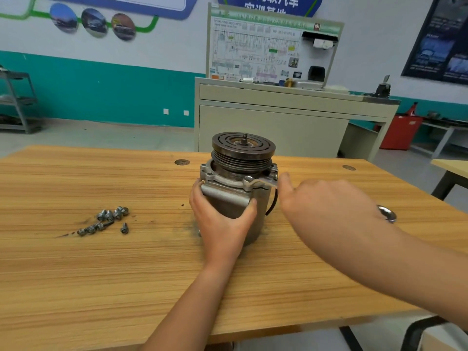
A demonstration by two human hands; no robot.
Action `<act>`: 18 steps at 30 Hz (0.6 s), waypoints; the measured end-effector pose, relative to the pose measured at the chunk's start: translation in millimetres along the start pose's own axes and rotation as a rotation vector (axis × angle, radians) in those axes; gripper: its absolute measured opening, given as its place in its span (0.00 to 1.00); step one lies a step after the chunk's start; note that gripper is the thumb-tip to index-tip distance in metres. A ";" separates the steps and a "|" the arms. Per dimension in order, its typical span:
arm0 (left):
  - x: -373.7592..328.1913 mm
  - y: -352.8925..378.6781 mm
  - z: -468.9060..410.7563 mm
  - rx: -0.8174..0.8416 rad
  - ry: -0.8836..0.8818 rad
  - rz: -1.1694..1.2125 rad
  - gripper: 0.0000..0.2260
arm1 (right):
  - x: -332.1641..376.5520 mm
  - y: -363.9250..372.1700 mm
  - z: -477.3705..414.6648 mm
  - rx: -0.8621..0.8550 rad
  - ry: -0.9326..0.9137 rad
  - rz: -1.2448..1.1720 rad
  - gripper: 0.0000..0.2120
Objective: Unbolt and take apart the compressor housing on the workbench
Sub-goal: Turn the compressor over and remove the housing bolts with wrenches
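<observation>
The grey metal compressor [258, 203] stands upright in the middle of the wooden workbench [101, 274], its dark grooved pulley [243, 148] on top. My left hand [220, 219] grips the front of the housing, fingers on its left side and thumb on its right. My right hand [321, 201] is blurred just to the right of the compressor; its thumb touches the white wire [260, 183] at the upper flange. Its fingers are hidden behind the hand. Several removed bolts [107, 220] lie loose on the bench to the left.
A shiny metal tool end [387, 214] shows on the bench behind my right forearm. Two round hole covers [181, 162] sit in the benchtop. A beige training cabinet [278, 117] with a wiring board stands behind the bench, and a red box [400, 133] on the floor at right.
</observation>
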State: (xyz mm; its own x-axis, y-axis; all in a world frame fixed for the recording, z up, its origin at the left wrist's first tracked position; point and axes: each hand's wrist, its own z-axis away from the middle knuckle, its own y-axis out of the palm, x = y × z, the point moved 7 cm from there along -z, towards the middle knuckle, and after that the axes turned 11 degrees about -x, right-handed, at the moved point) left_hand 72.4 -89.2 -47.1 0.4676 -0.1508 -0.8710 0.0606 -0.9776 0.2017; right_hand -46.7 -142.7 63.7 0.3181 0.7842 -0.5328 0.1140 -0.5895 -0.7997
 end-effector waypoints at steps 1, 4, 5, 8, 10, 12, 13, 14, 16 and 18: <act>0.5 -0.5 0.0 0.010 -0.009 0.003 0.45 | 15.0 -0.1 -2.0 0.028 -0.033 -0.032 0.26; 3.1 0.0 0.3 0.068 -0.026 0.018 0.46 | 51.9 13.0 -0.1 0.143 -0.111 -0.161 0.25; 4.0 -0.8 0.6 0.078 -0.025 0.009 0.47 | 50.3 14.1 1.7 0.128 -0.113 -0.168 0.25; 1.1 -3.6 -0.3 0.062 -0.029 -0.003 0.46 | 10.2 -3.8 7.3 -0.074 -0.039 -0.075 0.21; -1.5 -3.5 0.5 0.075 -0.049 0.023 0.45 | -14.2 -12.9 12.3 -0.156 0.069 -0.029 0.18; -1.5 -4.7 0.6 0.101 -0.076 0.056 0.44 | -24.5 -10.6 13.8 -0.171 0.132 -0.076 0.14; -2.0 -5.7 0.2 0.112 -0.082 0.058 0.44 | -26.5 -6.2 14.7 -0.169 0.143 -0.119 0.14; -2.4 -6.6 0.0 0.120 -0.083 0.053 0.45 | -28.6 -0.9 15.6 -0.169 0.149 -0.152 0.13; -3.6 -7.8 1.2 0.122 -0.078 0.045 0.46 | -34.2 7.2 17.4 -0.184 0.157 -0.202 0.14; -7.6 -6.0 7.5 0.091 -0.056 0.047 0.46 | -36.6 12.4 20.4 -0.184 0.170 -0.234 0.17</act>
State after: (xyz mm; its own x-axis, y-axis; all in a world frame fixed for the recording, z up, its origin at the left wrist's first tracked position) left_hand 61.8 -83.3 -45.0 0.4175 -0.2021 -0.8859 -0.0414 -0.9782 0.2036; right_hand -76.1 -174.7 67.6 0.4133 0.8683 -0.2745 0.3658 -0.4343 -0.8232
